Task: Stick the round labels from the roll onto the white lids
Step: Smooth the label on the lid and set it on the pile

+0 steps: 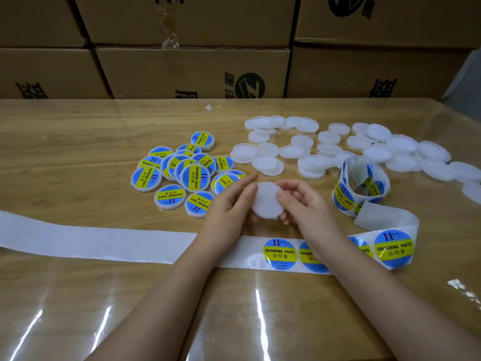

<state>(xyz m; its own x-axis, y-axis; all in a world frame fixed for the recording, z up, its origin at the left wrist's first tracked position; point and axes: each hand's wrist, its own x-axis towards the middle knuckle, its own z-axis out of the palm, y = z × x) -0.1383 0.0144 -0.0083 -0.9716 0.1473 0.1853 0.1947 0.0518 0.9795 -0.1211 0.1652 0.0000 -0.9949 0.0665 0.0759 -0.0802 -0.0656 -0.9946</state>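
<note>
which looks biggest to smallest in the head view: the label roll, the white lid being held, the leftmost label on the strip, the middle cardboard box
1. middle cardboard box
2. label roll
3. held white lid and leftmost label on the strip: look alike; the label is nearer the camera, so unranked

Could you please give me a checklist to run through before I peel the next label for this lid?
1. Held lid carries no label: ok.
2. A hand free for peeling: not ok; left hand and right hand both hold the lid.
3. Next label whole on the backing strip, close to the hands: ok.
4. Lid's outer face turned up: cannot tell.
5. Roll has labels left: ok.
6. Labelled lids lie apart from blank lids: ok.
</note>
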